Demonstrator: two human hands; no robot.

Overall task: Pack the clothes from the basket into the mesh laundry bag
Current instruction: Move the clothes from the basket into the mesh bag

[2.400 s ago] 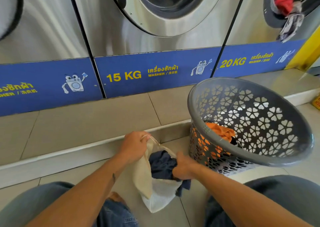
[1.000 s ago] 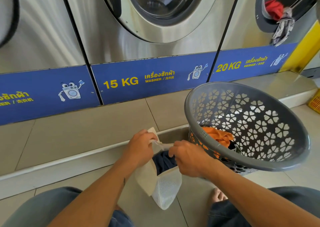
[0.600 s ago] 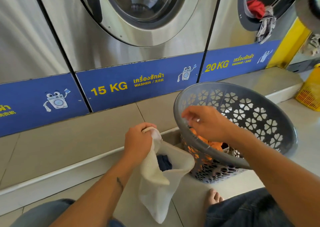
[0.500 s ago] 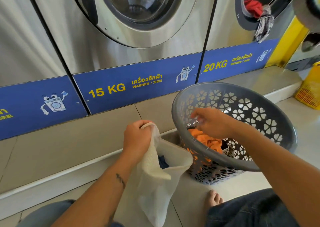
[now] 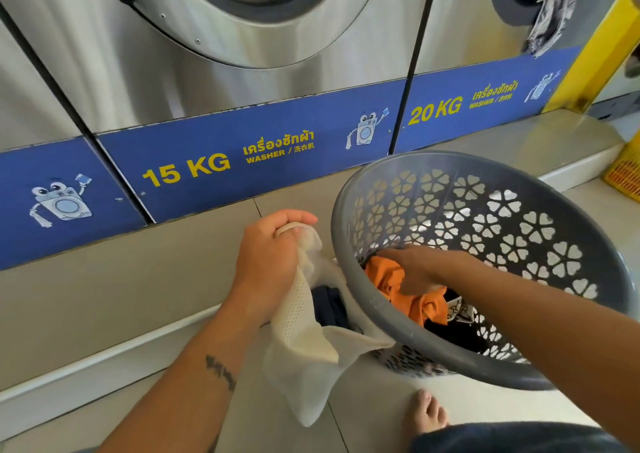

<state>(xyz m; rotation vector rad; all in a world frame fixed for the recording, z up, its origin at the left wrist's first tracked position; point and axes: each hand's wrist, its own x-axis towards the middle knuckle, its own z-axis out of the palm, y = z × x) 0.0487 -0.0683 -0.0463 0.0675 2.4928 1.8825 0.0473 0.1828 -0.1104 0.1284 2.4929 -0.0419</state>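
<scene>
Left hand [image 5: 266,262] at frame center has its fingers clenched on the mesh laundry bag [image 5: 304,342] rim, something dark inside. Right hand [image 5: 415,269] is down in the grey basket [image 5: 381,317], lower right, fingers closing on the orange garment [image 5: 412,300].

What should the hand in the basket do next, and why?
Probably close on the orange cloth and lift it out. The right hand lies on it inside the basket, and the left hand holds the bag open alongside.
</scene>
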